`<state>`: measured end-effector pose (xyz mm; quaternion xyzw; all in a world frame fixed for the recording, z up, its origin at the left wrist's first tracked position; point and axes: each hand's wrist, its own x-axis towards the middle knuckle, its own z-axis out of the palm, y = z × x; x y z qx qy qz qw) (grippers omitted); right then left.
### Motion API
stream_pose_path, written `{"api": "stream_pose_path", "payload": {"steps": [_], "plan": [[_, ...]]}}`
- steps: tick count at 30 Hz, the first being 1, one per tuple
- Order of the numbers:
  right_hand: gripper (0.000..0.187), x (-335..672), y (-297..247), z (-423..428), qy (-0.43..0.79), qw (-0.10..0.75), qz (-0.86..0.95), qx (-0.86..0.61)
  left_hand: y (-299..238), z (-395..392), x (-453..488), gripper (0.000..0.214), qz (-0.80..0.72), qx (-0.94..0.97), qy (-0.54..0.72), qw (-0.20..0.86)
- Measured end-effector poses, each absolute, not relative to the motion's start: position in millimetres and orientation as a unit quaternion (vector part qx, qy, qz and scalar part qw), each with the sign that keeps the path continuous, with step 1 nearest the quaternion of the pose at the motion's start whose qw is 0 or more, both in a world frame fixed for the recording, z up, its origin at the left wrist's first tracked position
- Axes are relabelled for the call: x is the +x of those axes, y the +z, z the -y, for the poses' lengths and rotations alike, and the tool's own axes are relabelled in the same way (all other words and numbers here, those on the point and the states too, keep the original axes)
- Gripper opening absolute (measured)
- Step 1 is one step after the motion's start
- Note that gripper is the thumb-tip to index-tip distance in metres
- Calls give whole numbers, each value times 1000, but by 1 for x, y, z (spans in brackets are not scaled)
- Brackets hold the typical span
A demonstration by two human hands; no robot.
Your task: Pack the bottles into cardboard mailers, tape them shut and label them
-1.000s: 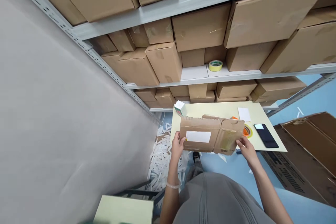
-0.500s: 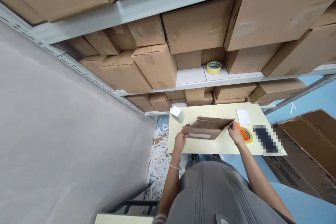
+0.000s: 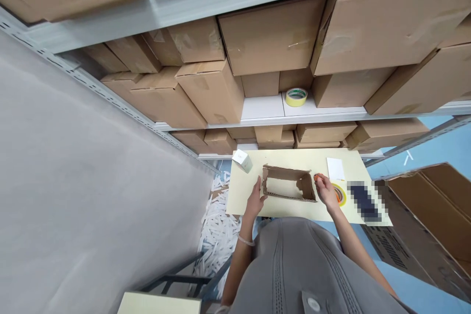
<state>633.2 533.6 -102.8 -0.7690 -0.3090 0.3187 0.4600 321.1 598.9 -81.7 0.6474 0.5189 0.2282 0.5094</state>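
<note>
A small brown cardboard box (image 3: 288, 182) stands on the pale yellow table (image 3: 253, 206), squared up with its open top facing me. My left hand (image 3: 255, 197) grips its left end wall, fingers curled on the edge. My right hand (image 3: 324, 191) rests against the right end, fingers bent; whether it clasps the wall is unclear. An orange tool (image 3: 317, 176) pokes out just behind my right hand, and a yellow tape roll with an orange core (image 3: 340, 194) lies right beside it.
A small white carton (image 3: 242, 160) sits at the table's far left corner, a white card (image 3: 335, 169) at the far right, a blurred dark object (image 3: 363, 200) on the right edge. Shelves of cardboard boxes (image 3: 272, 39) rise behind, with a tape roll (image 3: 296, 96). Paper strips (image 3: 217, 225) litter the floor.
The folded box, held flat up in front of me with its white label showing, was lowered onto the table and opened out into a rectangular shell. Both hands stayed at its ends.
</note>
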Motion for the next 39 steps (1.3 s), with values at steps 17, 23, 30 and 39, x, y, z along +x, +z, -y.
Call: {"api": "stream_pose_path", "payload": {"steps": [17, 23, 30, 39], "plan": [[72, 618, -63, -523, 319, 323, 556, -696, -70, -596, 349, 84, -479, 703, 208, 483], [60, 634, -75, -531, 284, 271, 595, -701, -70, -596, 354, 71, -498, 688, 201, 488], [43, 653, -66, -550, 259, 247, 629, -690, -67, -598, 360, 55, -541, 670, 209, 464], [61, 644, -72, -560, 236, 314, 542, -743, -70, -600, 363, 67, -594, 652, 251, 399]]}}
